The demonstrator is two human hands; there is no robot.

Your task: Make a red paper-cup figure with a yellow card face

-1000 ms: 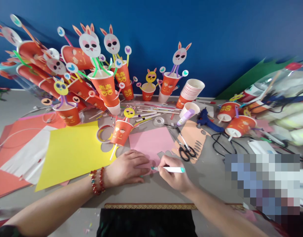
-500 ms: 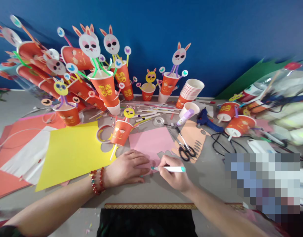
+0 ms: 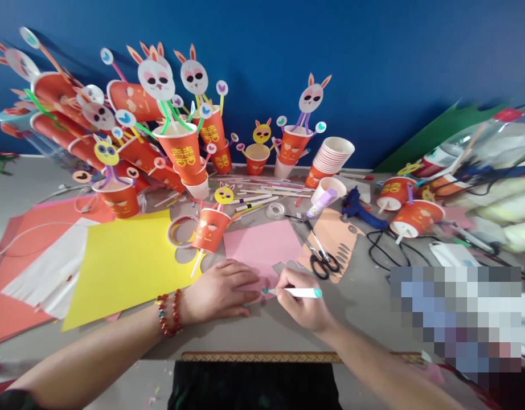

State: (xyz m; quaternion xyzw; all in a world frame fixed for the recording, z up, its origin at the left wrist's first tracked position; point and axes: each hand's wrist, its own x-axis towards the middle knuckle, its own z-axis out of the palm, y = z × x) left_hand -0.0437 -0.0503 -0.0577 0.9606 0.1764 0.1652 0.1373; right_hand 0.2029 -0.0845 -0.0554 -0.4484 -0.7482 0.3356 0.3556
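Observation:
A sheet of pink paper [image 3: 262, 242] lies on the table in front of me. My left hand [image 3: 222, 290] rests flat on its lower left part, fingers stretched out toward the right. In my right hand [image 3: 303, 299] is a white marker pen [image 3: 303, 292] with a teal end, held in a writing grip. Its tip meets the pink paper beside my left fingertips, where a small teal mark [image 3: 265, 290] shows. Just beyond my left hand, a red paper cup [image 3: 211, 230] with a yellow rabbit face stands on a white stick.
Yellow paper [image 3: 126, 262] lies to the left. Black-handled scissors [image 3: 324, 265] rest on peach paper [image 3: 337, 228] to the right, near a blue glue gun [image 3: 360, 208] and its cables. Decorated red cups [image 3: 183, 148], stacked cups [image 3: 335, 151] and several markers [image 3: 256, 200] line the back.
Hardly anything differs. The marker tip stays at nearly the same spot on the pink paper, and my left hand keeps its place. The whole view has shifted very slightly.

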